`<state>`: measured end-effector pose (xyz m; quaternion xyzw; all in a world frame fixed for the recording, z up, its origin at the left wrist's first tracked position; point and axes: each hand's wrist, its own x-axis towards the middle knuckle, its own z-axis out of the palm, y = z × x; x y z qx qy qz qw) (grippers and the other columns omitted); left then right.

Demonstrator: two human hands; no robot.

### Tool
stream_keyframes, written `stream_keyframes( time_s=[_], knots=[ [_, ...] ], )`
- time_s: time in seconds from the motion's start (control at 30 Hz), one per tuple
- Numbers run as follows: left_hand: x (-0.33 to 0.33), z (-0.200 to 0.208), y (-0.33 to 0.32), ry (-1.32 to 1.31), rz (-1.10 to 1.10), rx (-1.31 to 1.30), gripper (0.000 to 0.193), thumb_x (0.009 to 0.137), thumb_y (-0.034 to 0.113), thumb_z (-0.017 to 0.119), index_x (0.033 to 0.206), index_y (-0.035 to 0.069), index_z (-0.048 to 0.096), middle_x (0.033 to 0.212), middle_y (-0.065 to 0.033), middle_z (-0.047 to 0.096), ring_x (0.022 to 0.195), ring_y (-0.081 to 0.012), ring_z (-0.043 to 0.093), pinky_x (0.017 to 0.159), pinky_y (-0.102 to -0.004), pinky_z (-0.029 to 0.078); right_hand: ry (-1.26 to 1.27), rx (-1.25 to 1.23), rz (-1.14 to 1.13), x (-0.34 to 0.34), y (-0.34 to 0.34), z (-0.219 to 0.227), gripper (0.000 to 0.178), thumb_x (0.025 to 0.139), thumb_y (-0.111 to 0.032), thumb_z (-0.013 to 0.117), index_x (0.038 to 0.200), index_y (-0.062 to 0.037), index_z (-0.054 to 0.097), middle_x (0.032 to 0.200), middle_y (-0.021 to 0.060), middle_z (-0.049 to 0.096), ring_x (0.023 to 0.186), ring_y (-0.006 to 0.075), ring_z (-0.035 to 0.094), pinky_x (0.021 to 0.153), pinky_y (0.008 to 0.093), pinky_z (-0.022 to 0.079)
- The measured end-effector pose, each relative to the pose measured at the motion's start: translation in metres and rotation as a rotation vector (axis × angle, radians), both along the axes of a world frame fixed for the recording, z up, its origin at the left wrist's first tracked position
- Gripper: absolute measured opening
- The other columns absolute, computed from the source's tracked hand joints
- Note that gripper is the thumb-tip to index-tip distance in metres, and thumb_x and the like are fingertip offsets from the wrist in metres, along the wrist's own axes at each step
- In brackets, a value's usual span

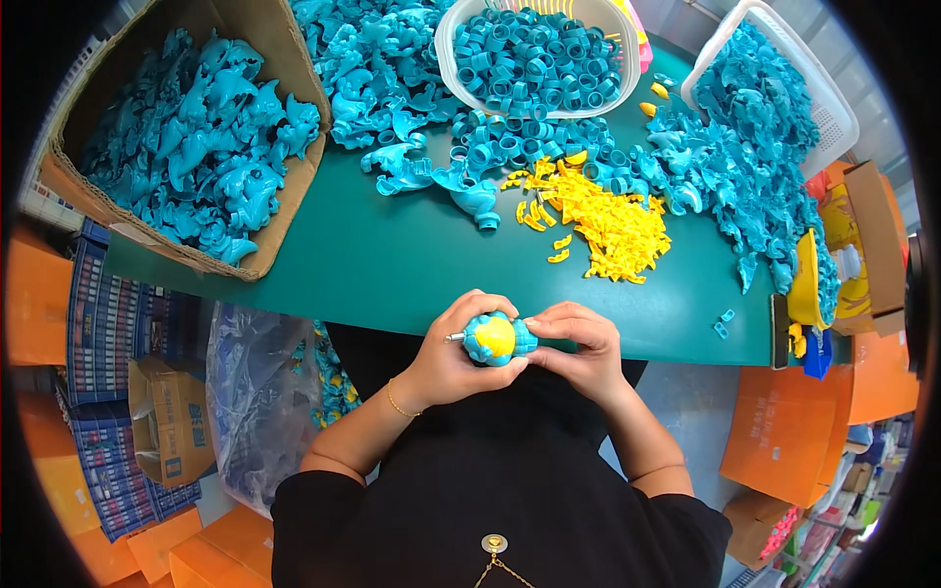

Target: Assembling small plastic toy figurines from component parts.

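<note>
Toy [497, 338] lengthwise left-right (yellow face up), pinched by left hand [453, 361] and right hand [580, 351].

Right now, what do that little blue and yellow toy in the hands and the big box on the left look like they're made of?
The toy looks like moulded plastic: smooth, evenly coloured, slightly glossy blue shell with a yellow patch. A thin metal-looking pin seems to stick out on its left. The box looks like brown corrugated cardboard: matte, with folded flaps and a worn edge.

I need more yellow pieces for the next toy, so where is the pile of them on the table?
In the head view, the yellow pieces lie right of centre on the green table, below the basket of blue rings.
</note>
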<state>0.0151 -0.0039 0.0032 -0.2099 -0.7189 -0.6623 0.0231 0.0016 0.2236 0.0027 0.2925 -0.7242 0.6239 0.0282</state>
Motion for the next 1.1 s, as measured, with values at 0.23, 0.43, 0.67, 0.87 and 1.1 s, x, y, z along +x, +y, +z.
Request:
stream_keyframes(
  time_s=[0.23,0.43,0.67,0.87,1.1],
  knots=[
    [-0.008,-0.005,-0.004,0.179,-0.086,0.037,0.061,0.073,0.025,0.095,0.122,0.011,0.063,0.114,-0.0065,0.065,0.106,-0.023,0.063,0.095,-0.0353,0.05,0.105,0.037,-0.017,0.004,-0.005,0.017,0.038,0.073,-0.001,0.091,0.108,-0.0054,0.078,0.109,0.009,0.078,0.099,0.0247,0.074,0.087,0.0357,0.057],
    [-0.006,-0.003,-0.008,0.107,-0.068,0.061,0.071,0.069,0.026,0.099,0.129,0.009,0.066,0.119,-0.0069,0.064,0.112,-0.0225,0.062,0.099,-0.035,0.049,0.257,0.043,-0.049,0.006,-0.005,0.034,0.038,0.073,0.0,0.089,0.109,-0.0055,0.078,0.108,0.0093,0.076,0.096,0.0252,0.073,0.082,0.0351,0.057],
    [-0.006,-0.001,-0.035,-0.03,0.287,0.058,0.068,0.065,0.015,0.1,0.124,0.007,0.065,0.123,-0.0079,0.062,0.111,-0.0202,0.061,0.098,-0.0335,0.049,0.195,0.247,-0.079,-0.004,-0.003,0.034,0.037,0.075,-0.006,0.091,0.11,-0.0053,0.077,0.108,0.0094,0.076,0.1,0.0266,0.071,0.086,0.0369,0.055],
    [-0.021,0.015,-0.123,0.266,0.854,-0.924,0.057,0.076,0.021,0.086,0.13,0.014,0.068,0.121,-0.0104,0.062,0.11,-0.0341,0.058,0.097,-0.0467,0.047,0.125,0.426,-0.259,-0.011,0.009,0.011,0.032,0.084,-0.01,0.085,0.114,-0.0047,0.076,0.113,0.0123,0.073,0.104,0.0295,0.07,0.089,0.0376,0.056],
    [-0.025,0.007,-0.124,0.3,1.103,-1.035,0.088,0.081,0.03,0.085,0.158,0.02,0.045,0.156,-0.0098,0.046,0.147,-0.0356,0.038,0.119,-0.0549,0.031,0.258,0.692,-0.536,-0.03,-0.003,0.007,0.033,0.092,-0.012,0.076,0.124,-0.005,0.071,0.118,0.0148,0.067,0.106,0.0363,0.066,0.091,0.0409,0.055]
  ],
)
